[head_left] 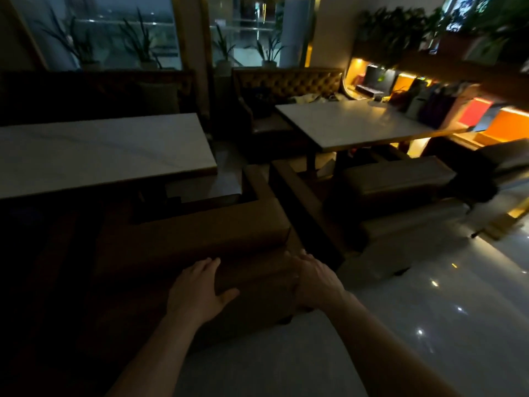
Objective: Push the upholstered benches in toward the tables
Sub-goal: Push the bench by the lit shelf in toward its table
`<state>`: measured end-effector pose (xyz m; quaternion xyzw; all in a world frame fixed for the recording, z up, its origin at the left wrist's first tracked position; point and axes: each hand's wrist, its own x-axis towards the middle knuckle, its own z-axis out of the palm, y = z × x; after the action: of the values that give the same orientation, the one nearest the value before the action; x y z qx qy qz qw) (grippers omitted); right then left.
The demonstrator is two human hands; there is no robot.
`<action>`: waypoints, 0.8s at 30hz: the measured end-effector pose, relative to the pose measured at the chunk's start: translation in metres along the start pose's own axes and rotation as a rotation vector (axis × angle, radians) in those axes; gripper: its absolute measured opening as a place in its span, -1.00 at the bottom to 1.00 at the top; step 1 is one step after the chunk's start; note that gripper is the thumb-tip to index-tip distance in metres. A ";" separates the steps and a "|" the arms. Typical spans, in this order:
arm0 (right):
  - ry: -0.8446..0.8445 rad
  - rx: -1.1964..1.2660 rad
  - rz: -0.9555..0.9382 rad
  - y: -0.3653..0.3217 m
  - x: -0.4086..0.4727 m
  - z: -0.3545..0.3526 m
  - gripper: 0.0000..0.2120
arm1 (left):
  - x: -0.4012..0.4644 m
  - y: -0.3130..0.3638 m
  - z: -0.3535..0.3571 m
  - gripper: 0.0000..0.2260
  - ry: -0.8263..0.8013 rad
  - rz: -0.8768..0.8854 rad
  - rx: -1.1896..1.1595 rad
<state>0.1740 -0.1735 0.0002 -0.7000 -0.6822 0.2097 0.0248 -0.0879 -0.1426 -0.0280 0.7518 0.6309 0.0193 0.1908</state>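
While the room lay dim, both hands rested on the back of the near upholstered bench [211, 236], which stood at the front edge of the left table [100, 150].

Largest first: that bench sat close to its table, its right end beside a second bench [398, 179] under the right table [357, 124]. Left hand [197, 290] lay flat and spread, clasping nothing; right hand [313, 279] curled over the corner. An even, level shove from both palms would likely keep it square.
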 end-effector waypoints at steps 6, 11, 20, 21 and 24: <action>0.063 0.023 0.045 0.121 -0.037 -0.049 -0.26 | -0.001 0.135 0.021 -0.17 0.014 0.036 0.020; 0.075 0.028 0.087 0.225 -0.062 -0.082 -0.29 | 0.008 0.245 0.045 -0.18 0.048 0.122 0.005; 0.085 -0.026 0.169 0.388 -0.030 -0.112 -0.18 | 0.089 0.382 0.104 -0.17 0.018 0.181 -0.047; 0.083 -0.037 0.172 0.406 -0.020 -0.115 -0.17 | 0.104 0.395 0.114 -0.17 0.008 0.178 -0.059; 0.086 -0.055 0.175 0.459 0.011 -0.122 -0.14 | 0.150 0.434 0.146 -0.16 -0.008 0.158 -0.111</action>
<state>0.6474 -0.1630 -0.0389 -0.7659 -0.6221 0.1618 0.0165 0.3907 -0.0945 -0.0598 0.7876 0.5668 0.0664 0.2324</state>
